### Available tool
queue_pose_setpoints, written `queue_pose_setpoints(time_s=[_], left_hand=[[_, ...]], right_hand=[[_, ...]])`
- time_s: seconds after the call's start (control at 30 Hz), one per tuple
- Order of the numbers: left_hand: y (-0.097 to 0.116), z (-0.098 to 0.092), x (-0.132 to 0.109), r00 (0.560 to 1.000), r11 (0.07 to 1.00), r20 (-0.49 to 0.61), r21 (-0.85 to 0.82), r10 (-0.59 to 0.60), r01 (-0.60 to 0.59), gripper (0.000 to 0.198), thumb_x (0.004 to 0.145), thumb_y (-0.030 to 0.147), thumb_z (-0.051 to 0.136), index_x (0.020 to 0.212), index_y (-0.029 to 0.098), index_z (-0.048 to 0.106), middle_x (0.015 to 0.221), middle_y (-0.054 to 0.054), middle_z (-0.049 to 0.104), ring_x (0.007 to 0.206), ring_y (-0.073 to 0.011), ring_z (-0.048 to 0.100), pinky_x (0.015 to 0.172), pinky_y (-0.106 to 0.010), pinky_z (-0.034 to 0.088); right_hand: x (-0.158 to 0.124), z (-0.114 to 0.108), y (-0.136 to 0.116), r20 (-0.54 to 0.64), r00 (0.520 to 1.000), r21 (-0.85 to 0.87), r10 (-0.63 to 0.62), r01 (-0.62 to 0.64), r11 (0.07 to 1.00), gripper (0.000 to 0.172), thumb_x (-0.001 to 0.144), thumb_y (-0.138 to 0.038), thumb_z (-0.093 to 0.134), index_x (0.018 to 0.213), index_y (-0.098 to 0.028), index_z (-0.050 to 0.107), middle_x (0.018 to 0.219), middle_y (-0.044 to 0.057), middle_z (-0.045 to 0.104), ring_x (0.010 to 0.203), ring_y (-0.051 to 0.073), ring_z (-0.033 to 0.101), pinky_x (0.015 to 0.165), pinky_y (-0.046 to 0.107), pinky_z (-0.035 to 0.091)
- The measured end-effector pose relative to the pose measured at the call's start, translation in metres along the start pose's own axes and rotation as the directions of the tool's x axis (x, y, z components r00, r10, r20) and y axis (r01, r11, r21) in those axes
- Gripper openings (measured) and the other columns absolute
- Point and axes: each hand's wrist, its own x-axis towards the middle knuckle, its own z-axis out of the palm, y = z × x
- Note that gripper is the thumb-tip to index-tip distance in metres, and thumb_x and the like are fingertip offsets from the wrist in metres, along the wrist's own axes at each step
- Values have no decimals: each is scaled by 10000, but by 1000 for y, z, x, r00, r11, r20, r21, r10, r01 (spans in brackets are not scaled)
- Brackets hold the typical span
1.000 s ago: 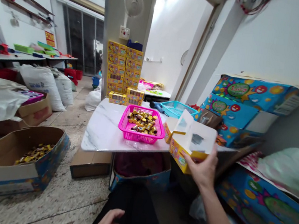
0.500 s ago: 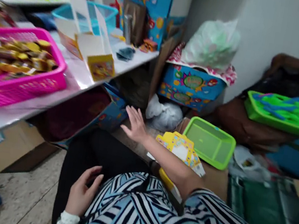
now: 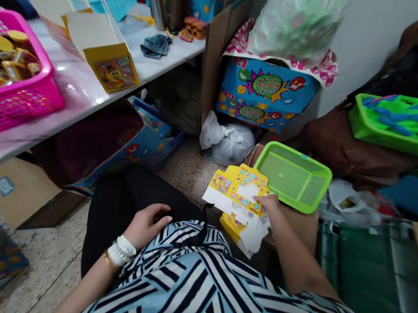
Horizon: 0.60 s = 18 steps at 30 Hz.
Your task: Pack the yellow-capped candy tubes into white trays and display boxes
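Loosely curved over my lap, my left hand has its thumb and fingers apart and nothing in it. My right hand is at the right edge of a flattened yellow-and-white printed candy carton, one finger extended over its surface and the others partly hidden. The carton lies on top of more flat cartons beside my right leg. Just behind this pile sits a light green plastic basket with nothing visible inside.
On the table at left stand a pink basket of gold-lidded jars and an upright open carton. A green tray of green and blue plastic pieces is at right. Behind are a blue gum box and a tied plastic bag.
My right hand has moved from above the floor, fingers spread, back to the right onto the flat cartons. My left hand has shifted slightly forward on my lap. The view has tilted down.
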Motion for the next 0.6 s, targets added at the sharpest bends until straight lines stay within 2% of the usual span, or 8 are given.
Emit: queue_pose_setpoints(time_s=[0.13,0.23,0.3,0.37,0.43,0.5,0.57,0.6], left_hand=[[-1,-2,-5,1000,999,-26,-52,-3,1,407,851,506,583,1078,185,690,1055,-80,739,921,-229,700,866,-390,578],[-7,-5,-17,997,993,-74,-117,-13,5,382,860,489,587,1070,187,689,1066,-79,735,958,-229,702,900,-397,574],[-11,-10,-25,990,986,-136,-169,-26,3,368,869,479,587,1073,189,686,1068,-79,733,972,-227,703,902,-397,576],[-11,-20,-31,962,978,-270,-210,-42,-16,364,880,467,584,1091,185,675,1057,-83,727,966,-224,702,883,-395,583],[-5,-36,-35,877,983,-480,-171,-24,-67,353,889,444,589,1112,179,662,1095,-98,708,997,-229,689,863,-392,587],[8,-57,-40,736,992,-673,-30,71,-122,321,900,401,601,1131,184,654,1184,-113,674,1087,-242,654,896,-405,574],[27,-79,-45,603,978,-771,139,206,-157,291,911,345,607,1159,197,645,1246,-114,650,1166,-245,617,983,-428,534],[37,-90,-47,551,965,-792,204,262,-165,303,911,323,614,1188,202,633,1256,-112,647,1181,-241,609,1021,-434,513]], right_hand=[[-12,4,-3,112,994,124,11,-25,992,422,609,-214,857,952,-98,640,816,152,755,727,271,721,583,342,583],[-35,4,-4,227,971,247,-72,14,969,333,687,-208,785,971,-110,641,865,147,766,747,257,736,661,356,603],[-52,7,-12,303,939,321,-165,62,945,320,716,-246,762,994,-132,652,936,128,772,808,244,743,734,351,606],[-70,15,-29,382,873,421,-304,129,898,355,702,-327,788,988,-151,673,970,105,774,858,246,741,783,352,601],[-90,27,-57,438,769,537,-466,192,821,420,660,-414,832,969,-165,694,951,82,777,866,253,737,791,358,598],[-116,45,-93,462,655,615,-598,249,748,453,646,-464,850,967,-178,709,929,59,778,832,242,732,773,354,596],[-149,66,-127,483,556,633,-677,313,708,433,670,-483,841,969,-192,723,926,42,779,793,221,724,751,340,594],[-167,76,-142,491,507,640,-709,342,688,416,685,-485,833,965,-196,729,930,40,778,787,215,721,749,337,593]])
